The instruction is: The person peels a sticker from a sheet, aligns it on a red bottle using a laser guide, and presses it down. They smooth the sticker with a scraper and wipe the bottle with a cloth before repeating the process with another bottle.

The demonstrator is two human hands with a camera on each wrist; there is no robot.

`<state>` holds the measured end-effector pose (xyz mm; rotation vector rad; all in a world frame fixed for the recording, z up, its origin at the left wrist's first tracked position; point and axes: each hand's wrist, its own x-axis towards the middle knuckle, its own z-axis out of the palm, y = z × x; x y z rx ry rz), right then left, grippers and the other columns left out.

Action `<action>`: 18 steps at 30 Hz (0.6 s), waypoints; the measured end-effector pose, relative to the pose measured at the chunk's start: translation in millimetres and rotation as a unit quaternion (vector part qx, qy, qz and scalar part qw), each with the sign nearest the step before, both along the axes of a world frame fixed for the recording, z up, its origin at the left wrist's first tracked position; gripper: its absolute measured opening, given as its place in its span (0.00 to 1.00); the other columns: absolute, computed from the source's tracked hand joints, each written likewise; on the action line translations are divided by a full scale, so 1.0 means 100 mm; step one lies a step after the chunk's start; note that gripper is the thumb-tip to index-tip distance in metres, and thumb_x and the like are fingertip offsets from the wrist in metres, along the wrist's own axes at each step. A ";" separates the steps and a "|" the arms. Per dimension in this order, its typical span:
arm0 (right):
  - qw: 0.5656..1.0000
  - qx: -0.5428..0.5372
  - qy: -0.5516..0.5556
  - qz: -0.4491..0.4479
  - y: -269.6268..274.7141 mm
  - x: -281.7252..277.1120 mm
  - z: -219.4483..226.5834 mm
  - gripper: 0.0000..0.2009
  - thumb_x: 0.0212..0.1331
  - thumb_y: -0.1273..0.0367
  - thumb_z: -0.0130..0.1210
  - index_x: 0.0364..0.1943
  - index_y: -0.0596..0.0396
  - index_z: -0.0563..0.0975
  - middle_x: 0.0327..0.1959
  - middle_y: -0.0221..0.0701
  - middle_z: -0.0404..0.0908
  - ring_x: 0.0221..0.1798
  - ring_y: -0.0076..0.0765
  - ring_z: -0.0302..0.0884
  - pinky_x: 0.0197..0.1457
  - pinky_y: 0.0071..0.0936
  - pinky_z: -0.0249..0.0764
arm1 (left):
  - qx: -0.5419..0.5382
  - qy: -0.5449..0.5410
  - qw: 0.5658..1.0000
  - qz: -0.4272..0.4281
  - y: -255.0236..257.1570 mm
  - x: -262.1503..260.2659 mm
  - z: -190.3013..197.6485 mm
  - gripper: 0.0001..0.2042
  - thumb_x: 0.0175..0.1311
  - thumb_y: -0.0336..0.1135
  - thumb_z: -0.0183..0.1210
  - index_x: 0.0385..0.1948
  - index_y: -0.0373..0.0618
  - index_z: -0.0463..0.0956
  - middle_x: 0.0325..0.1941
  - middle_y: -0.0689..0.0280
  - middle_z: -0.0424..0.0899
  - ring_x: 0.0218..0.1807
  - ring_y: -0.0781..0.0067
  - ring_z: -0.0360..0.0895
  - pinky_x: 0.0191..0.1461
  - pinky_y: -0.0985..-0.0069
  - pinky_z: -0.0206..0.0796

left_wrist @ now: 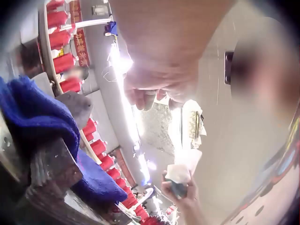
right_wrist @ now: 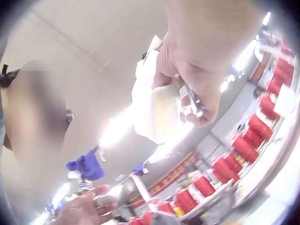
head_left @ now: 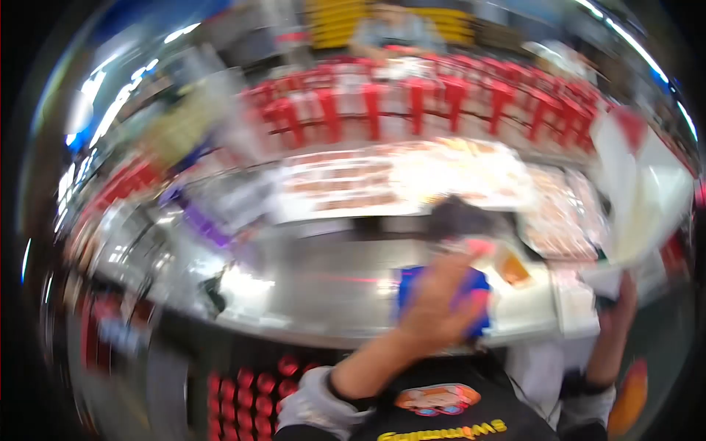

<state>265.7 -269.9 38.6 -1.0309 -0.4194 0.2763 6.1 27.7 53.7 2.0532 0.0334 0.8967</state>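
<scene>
In the head view my left hand is blurred, its fingers spread above a blue cloth on the metal counter; nothing shows in its grip. The right wrist view also shows this left hand with fingers apart. My right hand, at the right, holds a white bag upright. Seen from the right wrist, the right hand pinches the white bag, with a small shiny metal piece by the fingers. The left wrist view shows it gripping the white bag from below.
Trays of food stand behind the metal counter, with more packed food at right. Beyond is a curved row of red-and-white containers, and a person stands behind it. Red cans sit below the counter's front edge.
</scene>
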 end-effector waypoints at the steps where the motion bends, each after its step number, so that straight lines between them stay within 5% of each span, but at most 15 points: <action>1: 0.996 -0.016 -0.037 -0.083 -0.33 0.08 -0.03 0.15 0.63 0.70 0.53 0.52 0.58 0.73 0.50 0.33 0.78 0.51 0.34 0.78 0.57 0.36 0.75 | -0.037 -0.022 0.999 -0.033 0.04 0.03 0.01 0.28 0.61 0.32 0.60 0.63 0.36 0.65 0.60 0.50 0.73 0.61 0.54 0.72 0.64 0.64 0.63; 3: 0.984 0.019 -0.033 -0.172 -0.81 0.06 0.00 0.15 0.64 0.66 0.53 0.51 0.58 0.75 0.49 0.35 0.79 0.52 0.36 0.78 0.56 0.38 0.76 | -0.027 -0.014 0.999 -0.024 0.15 0.04 -0.08 0.26 0.63 0.29 0.56 0.64 0.35 0.63 0.65 0.52 0.71 0.66 0.58 0.69 0.69 0.64 0.60; 4: 0.975 0.024 -0.033 -0.219 -1.09 0.06 -0.02 0.18 0.66 0.61 0.52 0.53 0.59 0.73 0.51 0.37 0.79 0.53 0.39 0.79 0.57 0.42 0.76 | -0.152 -0.044 0.986 -0.052 0.13 0.07 -0.14 0.27 0.64 0.25 0.49 0.67 0.36 0.59 0.68 0.54 0.68 0.68 0.59 0.66 0.70 0.62 0.59; 5: 0.955 0.003 0.019 -0.296 -1.29 0.00 0.04 0.20 0.66 0.60 0.52 0.56 0.60 0.71 0.53 0.43 0.78 0.53 0.41 0.79 0.55 0.40 0.78 | -0.188 -0.066 0.979 -0.043 0.09 0.10 -0.18 0.27 0.63 0.27 0.52 0.66 0.35 0.61 0.67 0.53 0.68 0.66 0.60 0.69 0.70 0.63 0.59; 6: 0.971 0.001 -0.053 -0.231 -1.57 -0.02 0.01 0.23 0.66 0.59 0.53 0.58 0.61 0.69 0.54 0.47 0.77 0.52 0.43 0.79 0.51 0.40 0.80 | -0.184 -0.048 0.982 -0.009 0.13 0.10 -0.22 0.25 0.64 0.26 0.48 0.66 0.35 0.61 0.66 0.53 0.68 0.66 0.61 0.69 0.70 0.65 0.59; 9: 0.929 0.025 0.047 -0.367 -2.05 -0.17 -0.13 0.19 0.59 0.64 0.62 0.51 0.55 0.71 0.43 0.34 0.80 0.42 0.39 0.81 0.37 0.40 0.80 | -0.157 -0.017 0.987 0.017 0.23 0.14 -0.26 0.23 0.70 0.29 0.44 0.65 0.31 0.60 0.66 0.53 0.69 0.66 0.61 0.68 0.72 0.65 0.55; 12: 0.897 -0.052 0.154 -0.412 -2.56 -0.23 -0.80 0.16 0.61 0.61 0.60 0.47 0.54 0.72 0.37 0.33 0.79 0.36 0.38 0.80 0.30 0.40 0.79 | -0.157 -0.006 0.987 0.017 0.33 0.09 -0.28 0.22 0.70 0.29 0.43 0.65 0.31 0.60 0.67 0.54 0.68 0.67 0.61 0.67 0.72 0.65 0.55; 14: 0.820 -0.311 0.327 -0.352 -3.07 -0.25 -1.67 0.13 0.62 0.59 0.58 0.40 0.52 0.74 0.28 0.30 0.76 0.26 0.37 0.76 0.21 0.40 0.73 | -0.150 0.031 0.987 0.048 0.39 0.00 -0.33 0.22 0.70 0.28 0.42 0.65 0.31 0.60 0.67 0.55 0.67 0.68 0.62 0.65 0.73 0.65 0.55; 15: 0.826 -0.300 0.364 -0.308 -3.22 -0.41 -2.10 0.14 0.61 0.56 0.58 0.32 0.52 0.74 0.22 0.29 0.71 0.18 0.35 0.68 0.15 0.39 0.66 | -0.154 0.020 0.985 0.074 0.31 0.02 -0.32 0.26 0.62 0.26 0.45 0.65 0.35 0.62 0.65 0.56 0.70 0.65 0.63 0.69 0.69 0.68 0.55; 16: 0.758 -0.345 0.414 -0.368 -3.18 -0.50 -2.32 0.17 0.60 0.53 0.58 0.29 0.52 0.75 0.21 0.30 0.70 0.18 0.35 0.68 0.15 0.40 0.64 | -0.130 0.021 0.988 0.077 0.28 0.01 -0.37 0.27 0.62 0.27 0.47 0.66 0.35 0.61 0.66 0.56 0.69 0.65 0.62 0.68 0.69 0.68 0.54; 17: 0.735 -0.362 0.446 -0.360 -3.25 -0.54 -2.53 0.16 0.60 0.54 0.57 0.29 0.52 0.75 0.21 0.29 0.70 0.21 0.34 0.68 0.15 0.41 0.63 | -0.104 0.023 0.991 0.086 0.29 -0.01 -0.45 0.28 0.61 0.28 0.49 0.66 0.35 0.61 0.66 0.55 0.68 0.66 0.62 0.67 0.70 0.67 0.54; 18: 0.750 -0.350 0.415 -0.377 -3.24 -0.56 -2.62 0.15 0.60 0.55 0.57 0.31 0.51 0.77 0.22 0.28 0.70 0.22 0.33 0.69 0.16 0.38 0.64 | -0.077 0.027 0.992 0.096 0.30 -0.03 -0.51 0.29 0.60 0.29 0.50 0.67 0.36 0.60 0.67 0.55 0.67 0.67 0.61 0.66 0.70 0.67 0.53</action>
